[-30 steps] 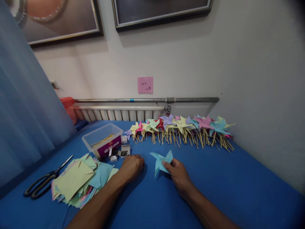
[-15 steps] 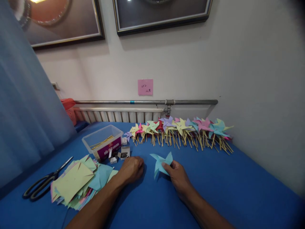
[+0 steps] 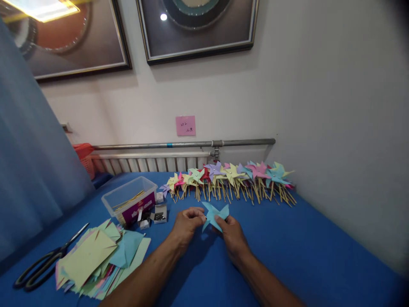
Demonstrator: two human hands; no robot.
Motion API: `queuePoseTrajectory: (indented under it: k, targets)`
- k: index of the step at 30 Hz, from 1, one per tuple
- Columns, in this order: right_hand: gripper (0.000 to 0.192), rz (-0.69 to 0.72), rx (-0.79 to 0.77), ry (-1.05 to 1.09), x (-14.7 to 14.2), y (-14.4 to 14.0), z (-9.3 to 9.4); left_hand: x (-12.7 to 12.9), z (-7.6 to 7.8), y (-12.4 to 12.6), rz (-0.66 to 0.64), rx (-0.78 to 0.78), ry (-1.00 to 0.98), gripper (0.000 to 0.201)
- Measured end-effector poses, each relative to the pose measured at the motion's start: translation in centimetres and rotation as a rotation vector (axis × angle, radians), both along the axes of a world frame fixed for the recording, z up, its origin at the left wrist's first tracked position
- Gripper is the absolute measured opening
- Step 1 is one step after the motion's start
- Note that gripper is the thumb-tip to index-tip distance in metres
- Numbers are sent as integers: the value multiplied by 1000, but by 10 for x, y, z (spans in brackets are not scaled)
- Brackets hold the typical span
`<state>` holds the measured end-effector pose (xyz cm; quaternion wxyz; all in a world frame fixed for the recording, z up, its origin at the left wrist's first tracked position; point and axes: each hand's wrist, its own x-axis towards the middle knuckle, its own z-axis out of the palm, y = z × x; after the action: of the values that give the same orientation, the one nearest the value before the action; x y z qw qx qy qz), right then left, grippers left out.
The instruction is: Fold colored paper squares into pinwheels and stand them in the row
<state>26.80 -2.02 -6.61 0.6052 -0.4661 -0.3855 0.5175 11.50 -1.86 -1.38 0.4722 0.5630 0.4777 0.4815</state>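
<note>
My right hand pinches a light blue paper pinwheel at its folded middle, thumb on top, above the blue tabletop. Close to the pinwheel's left side, the thumb and forefinger of my left hand are pressed together on what looks like a small shiny thumbtack. The pinwheel has no stick on it. Left of my left hand stands a small open white box of dark metal tacks, beside a second small box.
Finished pinwheels on sticks lie in a row along the back. A clear plastic tub holds thin sticks. At the left lie cut paper sheets and black-handled scissors. A pipe runs along the wall.
My left hand has come up from beside the boxes to the pinwheel's left edge, with a tiny shiny piece now showing at its fingertips. The head view has tilted upward and turned slightly right.
</note>
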Motion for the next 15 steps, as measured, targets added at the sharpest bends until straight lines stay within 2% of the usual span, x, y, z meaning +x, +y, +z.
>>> queuePoseTrajectory:
  k: [4, 10, 15]
  targets:
    - [30, -10, 28, -67, 7, 2, 4, 16, -4, 10, 2, 77, 31, 3]
    - [35, -5, 85, -175, 3, -1, 6, 8, -21, 10, -47, 103, 81, 8]
    - [38, 20, 95, -146, -1, -3, 4, 6, -24, 8, -63, 111, 82, 3]
